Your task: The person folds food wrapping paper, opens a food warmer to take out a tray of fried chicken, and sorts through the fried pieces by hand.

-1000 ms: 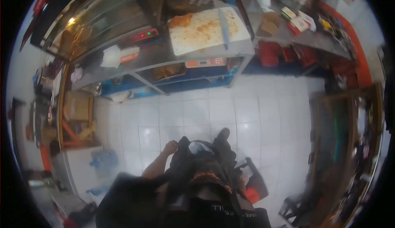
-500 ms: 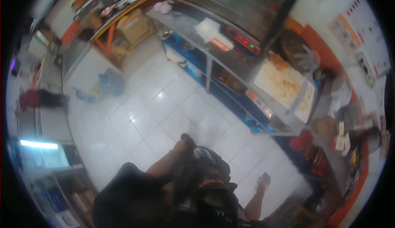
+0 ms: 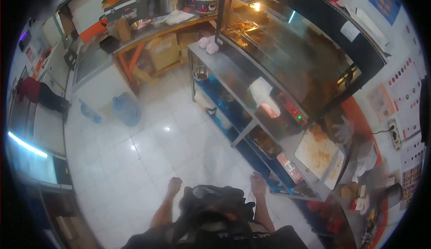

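My left hand [image 3: 175,185] is held out in front of my body over the white tiled floor [image 3: 143,159]. Its fingers look loosely curled, and no object shows in it. On the other side, my right hand [image 3: 258,184] hangs near the lower end of the steel counter [image 3: 233,85], apart from it. Those fingers also seem curled in, with nothing visible in them. Closest to the right hand are the counter's blue lower shelf [image 3: 251,159] and a calculator-like device with a keypad [image 3: 291,168]. A dark garment [image 3: 215,213] covers my body between both arms.
A lit glass warming cabinet [image 3: 287,46] stands on the counter, beside a stained white cutting board [image 3: 318,154] and a knife [image 3: 331,164]. Blue water jugs [image 3: 127,109] rest by a white chest freezer [image 3: 101,80]. A person in red [image 3: 30,91] is at far left.
My view has tilted up and turned, showing more of the cabinet and back table. The left hand has moved away from my clothing. The right hand now appears farther forward, nearer the counter.
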Available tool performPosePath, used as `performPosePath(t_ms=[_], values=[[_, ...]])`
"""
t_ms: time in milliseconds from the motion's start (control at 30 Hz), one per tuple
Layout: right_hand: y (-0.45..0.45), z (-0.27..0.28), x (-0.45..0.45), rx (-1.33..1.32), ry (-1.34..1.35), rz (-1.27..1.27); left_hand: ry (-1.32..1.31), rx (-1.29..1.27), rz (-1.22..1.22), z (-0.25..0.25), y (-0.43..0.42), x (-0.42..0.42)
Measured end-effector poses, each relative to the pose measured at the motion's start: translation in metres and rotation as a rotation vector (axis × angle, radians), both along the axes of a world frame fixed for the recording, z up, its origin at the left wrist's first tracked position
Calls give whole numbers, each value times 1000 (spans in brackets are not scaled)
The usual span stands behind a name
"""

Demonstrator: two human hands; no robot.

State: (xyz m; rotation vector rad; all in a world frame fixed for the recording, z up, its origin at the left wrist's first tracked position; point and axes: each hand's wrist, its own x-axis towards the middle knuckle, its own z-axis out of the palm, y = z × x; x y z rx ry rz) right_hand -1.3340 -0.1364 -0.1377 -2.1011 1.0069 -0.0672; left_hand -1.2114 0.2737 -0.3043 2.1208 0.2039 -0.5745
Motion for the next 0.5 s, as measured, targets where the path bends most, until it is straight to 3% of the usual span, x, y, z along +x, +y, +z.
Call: performPosePath(t_ms=[67,100,233,300,333,433,500], values=[[-2,6,49,0,-79,58,29,-209,158,39,-14,48],[-6,7,64,2,-144,124,-64,-301,167,42,-25,75],[-19,47,151,-97,-314,163,-218,-437,107,149,-105,209],[-30,66,185,-14,-618,194,-290,-485,55,191,-144,270],[-47,54,198,53,-561,211,-304,-528,53,218,-166,297],[-60,98,244,98,-574,169,-438,-618,7,294,-223,382],[-78,88,276,322,-690,126,-578,-682,-37,351,-259,439]])
